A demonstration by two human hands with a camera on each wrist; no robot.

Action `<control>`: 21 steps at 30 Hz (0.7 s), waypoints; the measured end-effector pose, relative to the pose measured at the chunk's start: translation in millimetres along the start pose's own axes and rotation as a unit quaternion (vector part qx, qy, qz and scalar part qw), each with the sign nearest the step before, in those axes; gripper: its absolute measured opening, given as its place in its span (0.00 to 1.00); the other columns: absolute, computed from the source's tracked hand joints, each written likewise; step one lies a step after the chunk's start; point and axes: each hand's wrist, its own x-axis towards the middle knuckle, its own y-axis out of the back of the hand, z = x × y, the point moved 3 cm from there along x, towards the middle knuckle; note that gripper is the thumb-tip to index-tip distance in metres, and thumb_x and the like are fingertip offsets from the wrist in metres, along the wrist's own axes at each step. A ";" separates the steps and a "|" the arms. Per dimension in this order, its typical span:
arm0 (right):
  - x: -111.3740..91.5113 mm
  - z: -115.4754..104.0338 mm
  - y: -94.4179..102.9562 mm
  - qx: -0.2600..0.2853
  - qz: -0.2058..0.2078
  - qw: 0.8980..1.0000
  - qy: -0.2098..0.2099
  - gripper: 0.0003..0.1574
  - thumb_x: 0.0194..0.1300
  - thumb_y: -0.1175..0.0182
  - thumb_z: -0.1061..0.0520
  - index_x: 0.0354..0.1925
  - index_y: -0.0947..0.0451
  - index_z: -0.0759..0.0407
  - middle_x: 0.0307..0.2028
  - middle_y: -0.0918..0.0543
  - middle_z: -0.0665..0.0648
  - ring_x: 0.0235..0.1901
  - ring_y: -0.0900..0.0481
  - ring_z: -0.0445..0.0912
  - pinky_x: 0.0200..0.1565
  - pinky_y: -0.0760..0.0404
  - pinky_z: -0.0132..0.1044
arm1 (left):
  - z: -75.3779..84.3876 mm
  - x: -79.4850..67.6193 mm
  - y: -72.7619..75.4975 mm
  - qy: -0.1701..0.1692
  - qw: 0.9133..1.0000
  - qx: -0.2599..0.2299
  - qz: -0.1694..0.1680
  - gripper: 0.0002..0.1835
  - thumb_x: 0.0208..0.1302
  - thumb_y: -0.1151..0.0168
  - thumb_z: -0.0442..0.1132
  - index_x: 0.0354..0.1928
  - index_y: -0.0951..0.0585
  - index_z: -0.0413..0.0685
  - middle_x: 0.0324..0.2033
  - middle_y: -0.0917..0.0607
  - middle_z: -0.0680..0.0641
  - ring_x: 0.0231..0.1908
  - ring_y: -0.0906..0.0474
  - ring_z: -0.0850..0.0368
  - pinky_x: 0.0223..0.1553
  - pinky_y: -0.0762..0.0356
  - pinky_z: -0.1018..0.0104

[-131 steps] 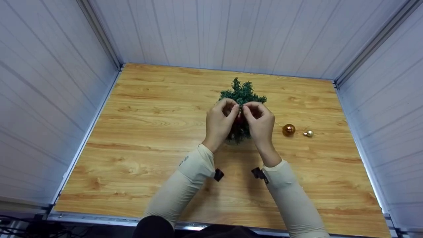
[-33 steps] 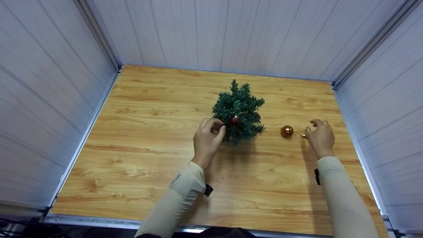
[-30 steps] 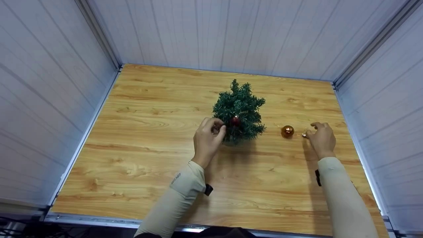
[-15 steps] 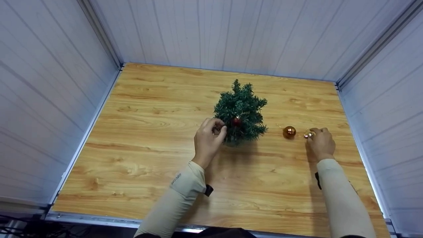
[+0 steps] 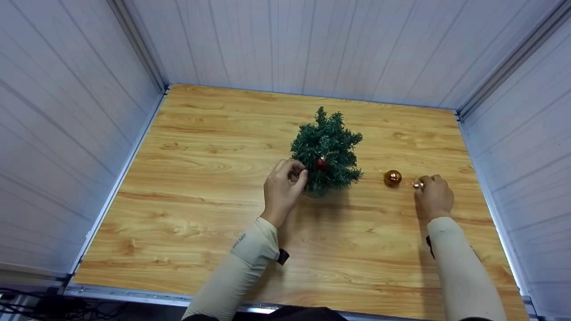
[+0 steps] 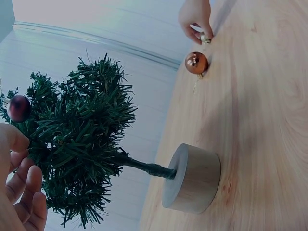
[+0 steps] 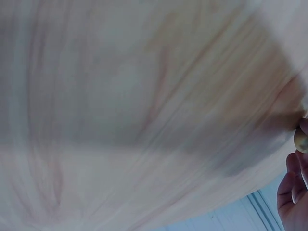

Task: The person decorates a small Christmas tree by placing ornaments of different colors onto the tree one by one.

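A small green Christmas tree stands upright on the table; its round wooden base shows in the left wrist view. A dark red bauble hangs on its front. My left hand is at the tree's left side, thumb and forefinger pinching the edge of its branches; the exact grip is partly hidden. Away to the right, my right hand pinches a small pale gold bauble at table level. Left of that hand lies a larger copper-coloured bauble with a thin hanging loop.
The wooden table is enclosed by white panel walls at the back and both sides. A metal rail runs along the front edge. Dark cables lie below at the front left.
Both hands were together at the tree's front; the right has moved across to the small gold bauble and closed its fingers on it. The left has shifted to the tree's left side and stays there.
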 end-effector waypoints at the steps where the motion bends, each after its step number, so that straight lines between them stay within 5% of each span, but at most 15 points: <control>1: -1.1 0.7 0.7 0.002 0.003 1.000 -0.001 0.20 0.66 0.45 0.62 0.54 0.23 0.70 0.47 0.25 0.74 0.45 0.24 0.69 0.42 0.23 0.63 | 0.1 -0.1 -0.2 0.000 1.000 0.001 -0.001 0.02 0.65 0.36 0.42 0.37 0.18 0.54 0.32 0.20 0.56 0.28 0.20 0.58 0.29 0.25 0.69; 21: -20.8 -4.4 7.9 0.111 0.053 0.991 -0.058 0.21 0.67 0.41 0.53 0.53 0.22 0.65 0.44 0.19 0.66 0.40 0.21 0.61 0.40 0.23 0.58 | 0.5 0.0 0.3 0.003 1.000 -0.003 0.001 0.02 0.66 0.36 0.41 0.36 0.18 0.53 0.31 0.19 0.55 0.28 0.23 0.66 0.29 0.24 0.71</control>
